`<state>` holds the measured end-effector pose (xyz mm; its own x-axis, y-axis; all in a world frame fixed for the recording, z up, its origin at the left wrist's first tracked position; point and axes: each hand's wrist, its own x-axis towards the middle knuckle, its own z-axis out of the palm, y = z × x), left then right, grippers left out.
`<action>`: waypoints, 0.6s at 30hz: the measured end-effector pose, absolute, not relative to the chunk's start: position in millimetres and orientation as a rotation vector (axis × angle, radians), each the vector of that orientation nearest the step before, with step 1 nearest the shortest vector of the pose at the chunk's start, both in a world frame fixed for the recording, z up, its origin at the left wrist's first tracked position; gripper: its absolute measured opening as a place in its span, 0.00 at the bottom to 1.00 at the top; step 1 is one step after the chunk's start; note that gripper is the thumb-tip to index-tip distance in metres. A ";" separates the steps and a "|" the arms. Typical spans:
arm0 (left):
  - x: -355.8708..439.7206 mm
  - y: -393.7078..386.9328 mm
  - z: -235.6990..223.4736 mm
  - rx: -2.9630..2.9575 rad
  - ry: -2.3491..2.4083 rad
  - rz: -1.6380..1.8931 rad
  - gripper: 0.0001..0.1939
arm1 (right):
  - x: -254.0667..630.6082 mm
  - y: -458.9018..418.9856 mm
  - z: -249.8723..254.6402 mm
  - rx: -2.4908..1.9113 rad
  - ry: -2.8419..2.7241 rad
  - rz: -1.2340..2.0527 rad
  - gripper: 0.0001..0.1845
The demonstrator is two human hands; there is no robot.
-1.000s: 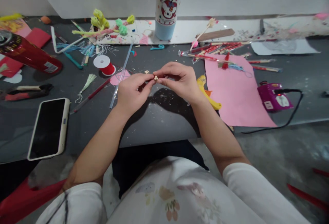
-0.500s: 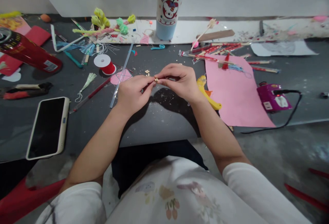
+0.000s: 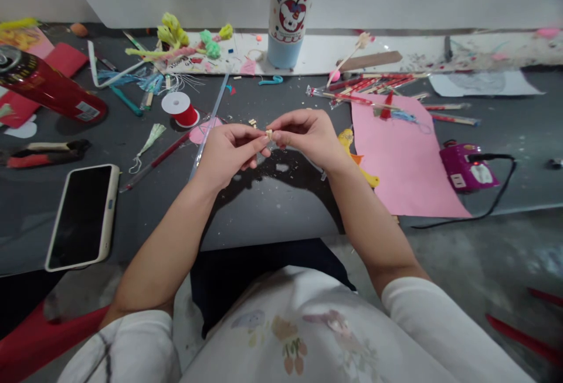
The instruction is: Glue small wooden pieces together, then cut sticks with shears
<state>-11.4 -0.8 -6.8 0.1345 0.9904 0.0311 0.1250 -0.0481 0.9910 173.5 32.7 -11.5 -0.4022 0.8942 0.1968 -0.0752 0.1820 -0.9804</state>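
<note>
My left hand [image 3: 229, 151] and my right hand [image 3: 308, 138] meet above the middle of the dark table. Between their thumbs and fingertips they pinch a tiny pale wooden piece [image 3: 269, 135], too small to make out in detail. Several similar short wood bits [image 3: 252, 122] lie just behind the fingers. Pale crumbs are scattered on the table below, in the shadow of my hands. A clear strip [image 3: 214, 107] passes behind my left hand, near a pink paper piece [image 3: 201, 132]. Right of my right hand lies a yellow tool [image 3: 368, 178], partly hidden by my forearm.
A white and blue bottle [image 3: 288, 19] stands at the back. Left are a red thread spool [image 3: 185, 114], a red can [image 3: 48, 87], pliers [image 3: 44, 154] and a phone [image 3: 82, 216]. Right are pink paper [image 3: 400, 160], wrapped sticks [image 3: 378, 82] and a purple box with a cable [image 3: 468, 167].
My left wrist has turned a little, and its lower fingers now show beneath the thumb. The tiny wooden piece has shifted slightly upward and stands more visible between the fingertips.
</note>
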 end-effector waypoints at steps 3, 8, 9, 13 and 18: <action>-11.1 -0.6 -5.6 1.372 1.163 1.086 0.13 | 172.6 33.6 -12.8 -0.801 -1.542 1.421 0.15; -11.8 -0.1 -7.9 1.439 1.171 1.085 0.15 | 170.3 34.9 -16.8 -0.755 -1.469 1.531 0.17; -11.9 0.0 -8.6 1.448 1.171 1.083 0.15 | 170.0 35.0 -17.4 -0.748 -1.457 1.552 0.18; -13.1 0.2 -11.7 1.494 1.162 1.084 0.15 | 169.2 34.5 -18.3 -0.736 -1.427 1.616 0.18; -14.2 0.0 -12.5 1.598 1.200 1.082 0.15 | 168.2 34.8 -19.6 -0.734 -1.428 1.630 0.18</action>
<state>-14.2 0.0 -12.5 0.1679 0.9746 0.1481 0.2477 -0.1871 0.9506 168.2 34.8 -19.6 -0.4872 0.8685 0.0917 -0.2052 -0.0118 -0.9786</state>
